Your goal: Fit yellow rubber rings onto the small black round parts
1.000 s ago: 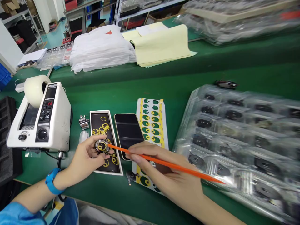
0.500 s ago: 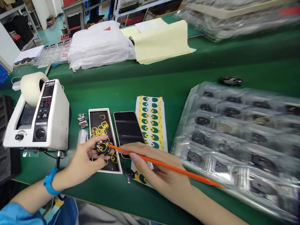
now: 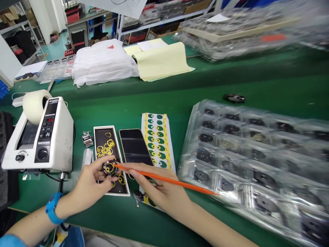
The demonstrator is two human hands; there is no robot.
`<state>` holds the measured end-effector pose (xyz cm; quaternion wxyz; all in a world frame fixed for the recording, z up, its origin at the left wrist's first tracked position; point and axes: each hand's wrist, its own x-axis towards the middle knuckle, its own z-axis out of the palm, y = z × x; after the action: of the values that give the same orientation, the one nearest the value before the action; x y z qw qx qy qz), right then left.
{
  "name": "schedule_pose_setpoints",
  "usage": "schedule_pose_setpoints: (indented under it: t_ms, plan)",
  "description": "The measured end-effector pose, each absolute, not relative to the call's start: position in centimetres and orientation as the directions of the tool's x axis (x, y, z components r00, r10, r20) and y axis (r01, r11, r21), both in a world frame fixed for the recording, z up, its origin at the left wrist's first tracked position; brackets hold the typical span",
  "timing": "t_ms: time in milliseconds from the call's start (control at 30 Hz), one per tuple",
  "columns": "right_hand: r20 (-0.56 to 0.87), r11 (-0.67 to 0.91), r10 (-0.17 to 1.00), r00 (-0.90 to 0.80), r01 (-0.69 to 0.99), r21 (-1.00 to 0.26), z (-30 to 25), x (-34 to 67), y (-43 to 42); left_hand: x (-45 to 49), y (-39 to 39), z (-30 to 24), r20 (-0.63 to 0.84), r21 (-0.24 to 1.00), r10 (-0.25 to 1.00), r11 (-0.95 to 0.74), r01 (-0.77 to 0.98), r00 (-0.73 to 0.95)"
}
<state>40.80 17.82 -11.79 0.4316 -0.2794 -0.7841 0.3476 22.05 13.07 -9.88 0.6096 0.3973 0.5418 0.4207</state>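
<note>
My left hand (image 3: 90,180) pinches a small round black part (image 3: 110,168) by its edges, fingers around it. A yellow ring-shaped piece lies on the part's face. In my right hand (image 3: 164,188) is a slim orange pointed tool (image 3: 177,183), its tip touching the part near the yellow ring. Below the left fingers sits a white-rimmed shallow box (image 3: 115,195) with loose yellow rings (image 3: 105,148) on its dark bottom. A phone (image 3: 135,145) lies beside it, partly covered by my right hand. Behind that hand is a sheet of yellow ring stickers (image 3: 157,137).
A white tape dispenser (image 3: 58,137) stands left, near a silver tally counter (image 3: 87,139). Right is a clear plastic tray (image 3: 186,151) of black parts. One black part (image 3: 234,98) lies beyond it, another (image 3: 138,196) near my right hand. White sheets (image 3: 105,63) and yellow paper (image 3: 161,63) lie behind.
The view has shifted, so the bench items sit lower and further left. Both hands keep their hold, with the orange tool's tip still at the round part.
</note>
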Motion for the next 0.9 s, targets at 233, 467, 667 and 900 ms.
schedule_pose_setpoints:
  t_ms: [233, 467, 667, 900]
  plan:
    - [0.471, 0.578, 0.746, -0.471, 0.105, -0.809, -11.6, 40.7, 18.2, 22.0, 13.0, -10.2, -0.314, 0.946, 0.947, 0.318, -0.061, 0.070]
    - [0.469, 0.565, 0.737, -0.487, 0.064, -0.822, -11.8, 40.7, 18.3, 21.9, 13.2, -10.3, -0.318, 0.940, 0.945, 0.324, -0.104, 0.076]
    - [0.485, 0.559, 0.738, -0.469, 0.023, -0.829, -11.0, 41.3, 18.7, 21.7, 13.5, -10.2, -0.270, 0.942, 0.961, 0.276, -0.190, 0.060]
    - [0.554, 0.662, 0.736, -0.389, 0.245, -0.708, -10.7, 40.4, 17.7, 22.3, 12.9, -9.5, -0.244, 0.959, 0.963, 0.257, -0.119, 0.114]
